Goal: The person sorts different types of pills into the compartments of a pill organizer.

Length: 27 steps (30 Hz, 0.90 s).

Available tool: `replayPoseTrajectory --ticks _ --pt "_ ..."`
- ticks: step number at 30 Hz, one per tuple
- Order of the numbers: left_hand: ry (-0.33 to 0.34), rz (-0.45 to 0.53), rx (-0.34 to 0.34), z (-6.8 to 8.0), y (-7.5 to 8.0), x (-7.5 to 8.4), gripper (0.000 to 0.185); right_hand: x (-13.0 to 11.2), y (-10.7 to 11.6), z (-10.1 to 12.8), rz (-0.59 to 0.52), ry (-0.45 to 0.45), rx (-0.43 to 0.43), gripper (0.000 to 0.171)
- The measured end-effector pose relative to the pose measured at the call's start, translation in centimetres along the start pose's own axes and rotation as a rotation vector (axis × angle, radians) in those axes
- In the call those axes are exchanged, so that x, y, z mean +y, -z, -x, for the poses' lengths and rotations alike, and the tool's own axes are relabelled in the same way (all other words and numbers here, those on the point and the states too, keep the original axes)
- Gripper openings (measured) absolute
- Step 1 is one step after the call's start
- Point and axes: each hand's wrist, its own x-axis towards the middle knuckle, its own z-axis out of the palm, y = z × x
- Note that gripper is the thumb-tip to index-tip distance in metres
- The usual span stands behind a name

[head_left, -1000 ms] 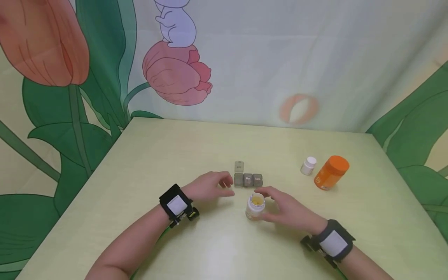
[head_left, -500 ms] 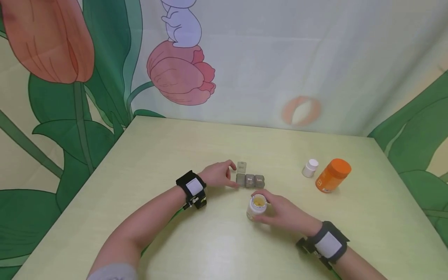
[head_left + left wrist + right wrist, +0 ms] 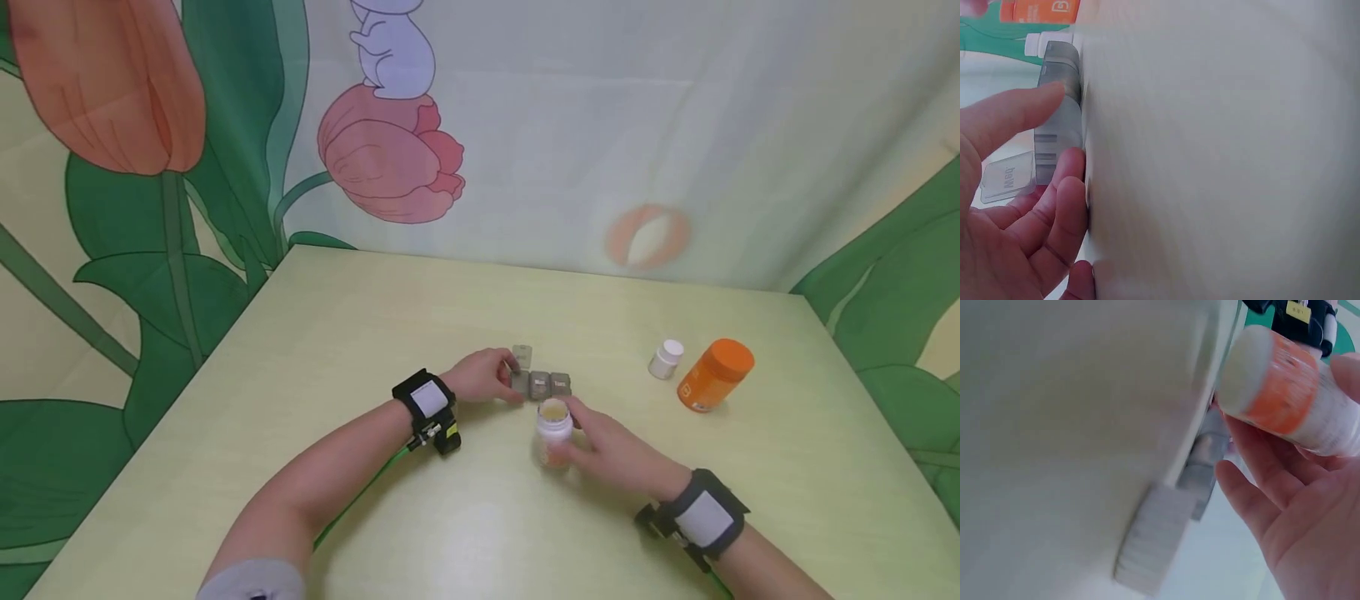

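Note:
A small grey pill organizer [image 3: 540, 385] lies on the table, one compartment lid [image 3: 522, 357] flipped up. My left hand [image 3: 483, 377] holds its left end; in the left wrist view the thumb [image 3: 1035, 107] lies along one side and the fingertips touch the other. Just in front of the organizer, my right hand [image 3: 618, 450] grips an uncapped white pill bottle [image 3: 554, 432] with yellowish contents at its mouth. The right wrist view shows this bottle's orange label band [image 3: 1283, 384] and its base off the table, tilted.
A small white bottle [image 3: 665, 360] with its cap on stands at the back right, beside a larger orange bottle [image 3: 716, 375]. A ridged white cap [image 3: 1155, 537] shows near the organizer in the right wrist view. Behind the table [image 3: 390, 300] hangs a flower-printed cloth [image 3: 525, 125].
My left hand has moved right and taken hold of the organizer's left end. The right hand has lifted the white pill bottle slightly and brought it closer to the organizer.

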Motion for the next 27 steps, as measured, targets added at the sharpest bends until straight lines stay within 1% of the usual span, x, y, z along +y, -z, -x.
replayPoseTrajectory --ticks 2,5,9,12,20,27 --pt "0.006 -0.001 0.005 0.0 0.0 0.0 0.050 -0.1 0.6 -0.2 -0.013 -0.020 0.016 0.053" --pt "0.017 -0.005 0.007 -0.1 -0.1 0.1 0.051 -0.2 1.7 -0.6 0.019 -0.003 0.047 0.053" --pt "0.020 0.000 0.004 -0.3 -0.3 0.0 0.051 0.1 3.0 -1.6 0.154 0.035 0.081 0.055" --pt "0.025 0.002 -0.001 -0.4 -0.4 -0.1 0.050 0.2 3.8 -2.4 0.268 0.050 0.089 0.055" --pt "0.026 -0.001 0.009 -0.4 -0.8 -0.5 0.047 0.3 5.2 -4.9 0.495 0.141 0.061 0.055" --pt "0.024 0.012 0.015 0.1 -0.3 -0.3 0.047 0.1 5.3 -6.6 0.685 0.251 0.012 0.055"
